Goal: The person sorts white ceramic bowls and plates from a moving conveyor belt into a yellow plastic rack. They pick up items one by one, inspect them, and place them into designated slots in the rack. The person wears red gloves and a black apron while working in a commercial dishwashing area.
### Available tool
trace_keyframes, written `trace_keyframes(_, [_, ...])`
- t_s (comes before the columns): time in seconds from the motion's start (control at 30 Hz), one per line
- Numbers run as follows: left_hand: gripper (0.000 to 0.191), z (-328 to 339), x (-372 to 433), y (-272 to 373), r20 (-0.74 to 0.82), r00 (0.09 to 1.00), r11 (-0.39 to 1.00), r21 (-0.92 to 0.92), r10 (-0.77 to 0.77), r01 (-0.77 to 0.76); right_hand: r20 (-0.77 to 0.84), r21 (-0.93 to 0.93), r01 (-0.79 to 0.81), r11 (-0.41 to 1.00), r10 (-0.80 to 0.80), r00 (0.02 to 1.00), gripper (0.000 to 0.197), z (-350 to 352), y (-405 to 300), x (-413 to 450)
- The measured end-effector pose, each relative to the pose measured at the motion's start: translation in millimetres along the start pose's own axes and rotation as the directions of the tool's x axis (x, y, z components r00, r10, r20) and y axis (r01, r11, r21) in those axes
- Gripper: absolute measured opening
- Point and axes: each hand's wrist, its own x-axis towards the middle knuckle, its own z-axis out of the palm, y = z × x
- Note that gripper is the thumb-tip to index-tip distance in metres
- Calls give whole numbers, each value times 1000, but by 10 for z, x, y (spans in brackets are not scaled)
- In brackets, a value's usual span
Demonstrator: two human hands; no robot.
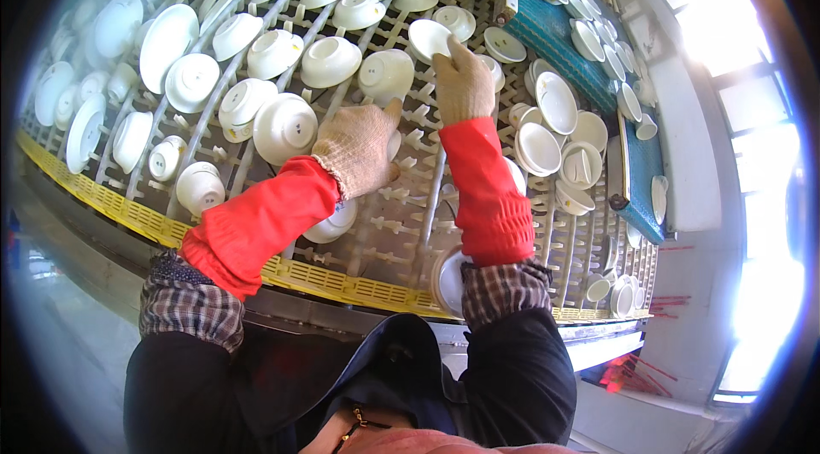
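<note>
My right hand (466, 82), in a tan knit glove, grips the edge of a small white dish (430, 41) between thumb and fingers. My left hand (360, 148), gloved alike, is over the pegged rack of a conveyor (391, 223); its fingers reach the lower edge of an upturned white bowl (385, 76). A further white piece (394, 145) shows partly behind the left fingers; whether they hold it is hidden. Left of that hand lies a larger upturned bowl (285, 129). Another bowl (333, 222) lies partly under the left forearm.
Rows of upturned bowls (333, 62) and tilted plates (169, 48) cover the conveyor's left. Stacked bowls (538, 148) stand on the right, near a teal belt (557, 37) bearing more dishes. A yellow slotted edge (359, 287) runs along the near side. More plates (451, 281) lie beside my right forearm.
</note>
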Motion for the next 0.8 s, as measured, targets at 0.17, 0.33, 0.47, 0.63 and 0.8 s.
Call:
trace_keyframes(0.17, [72, -205, 11, 123, -64, 996, 998, -1, 59, -60, -101, -643, 280, 713, -441, 892, 41, 261, 337, 302])
trace_keyframes(0.33, [70, -364, 51, -7, -69, 997, 972, 233, -19, 34, 180, -409, 261, 875, -202, 963, 44, 363, 305, 544])
trace_keyframes(0.47, [56, 81, 40, 72, -32, 988, 944, 300, 153, -137, -202, -40, 398, 916, -398, 895, 29, 346, 425, 746])
trace_keyframes(0.63, [58, 97, -12, -29, -17, 980, 962, 191, 199, -192, 27, 361, -192, 913, 196, 980, 39, 144, 207, 752])
trace_keyframes(0.8, [65, 175, 43, -52, -11, 979, 932, 306, 206, -192, -135, -32, 149, 988, -152, 979, 50, -574, 528, -117])
